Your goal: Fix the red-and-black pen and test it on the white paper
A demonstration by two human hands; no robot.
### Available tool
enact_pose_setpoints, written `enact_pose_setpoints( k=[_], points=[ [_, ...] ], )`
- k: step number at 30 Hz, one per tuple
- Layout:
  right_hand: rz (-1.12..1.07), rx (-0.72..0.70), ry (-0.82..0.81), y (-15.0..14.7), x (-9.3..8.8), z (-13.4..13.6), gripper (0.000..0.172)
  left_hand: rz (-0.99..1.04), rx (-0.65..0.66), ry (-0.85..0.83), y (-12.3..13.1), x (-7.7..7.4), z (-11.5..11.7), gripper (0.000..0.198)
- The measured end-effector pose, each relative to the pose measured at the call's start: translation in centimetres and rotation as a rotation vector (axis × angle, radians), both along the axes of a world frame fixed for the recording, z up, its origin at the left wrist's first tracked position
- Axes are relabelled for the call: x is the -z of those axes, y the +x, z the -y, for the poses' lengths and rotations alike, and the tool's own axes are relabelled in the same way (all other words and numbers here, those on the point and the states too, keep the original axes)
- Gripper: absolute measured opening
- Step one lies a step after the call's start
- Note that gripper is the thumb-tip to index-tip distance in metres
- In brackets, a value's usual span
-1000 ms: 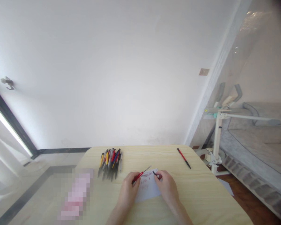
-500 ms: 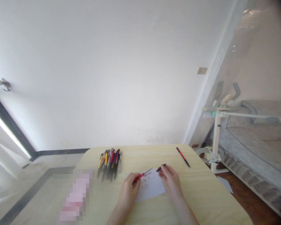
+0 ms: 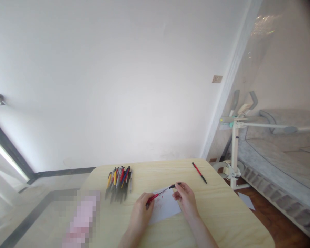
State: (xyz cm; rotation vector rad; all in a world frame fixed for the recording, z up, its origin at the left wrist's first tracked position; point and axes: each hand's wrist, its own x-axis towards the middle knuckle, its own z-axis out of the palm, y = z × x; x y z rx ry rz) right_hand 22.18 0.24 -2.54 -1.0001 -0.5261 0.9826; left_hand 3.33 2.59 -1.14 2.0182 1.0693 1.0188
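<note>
We see a pale, matt wood-grain tabletop (image 3: 222,213), a white paper sheet (image 3: 167,210), and glossy plastic pens (image 3: 119,181).

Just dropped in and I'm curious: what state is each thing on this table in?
left hand: closed on the red pen.
red pen: held above the paper, thin inner tube bared.
right hand: pinching the black end piece.
black end piece: at the tube's tip; seated or not, unclear.
paper: flat, red scribbles on it.
pile of pens: lying together, untouched.
lone red-and-black pen: lying apart, untouched.
</note>
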Motion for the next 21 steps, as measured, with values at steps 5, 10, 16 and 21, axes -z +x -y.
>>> enact_pose_setpoints(
  k=[5, 10, 16, 21],
  points=[
    [0.018, -0.014, 0.003, 0.04, 0.08, 0.02, 0.032, -0.007, 0.004, -0.01, 0.0, 0.07, -0.07, 0.022],
    [0.016, -0.017, 0.014, 0.08, 0.45, -0.06, 0.031, -0.02, 0.007, -0.017, -0.02, 0.09, -0.08, 0.022],
    [0.008, -0.027, 0.026, 0.13, 0.63, -0.08, 0.029, -0.03, 0.013, -0.023, -0.07, -0.06, -0.02, 0.023],
    [0.019, -0.039, 0.03, 0.16, 0.57, -0.06, 0.027, -0.036, 0.015, -0.021, -0.05, -0.02, -0.07, 0.023]
  ],
)
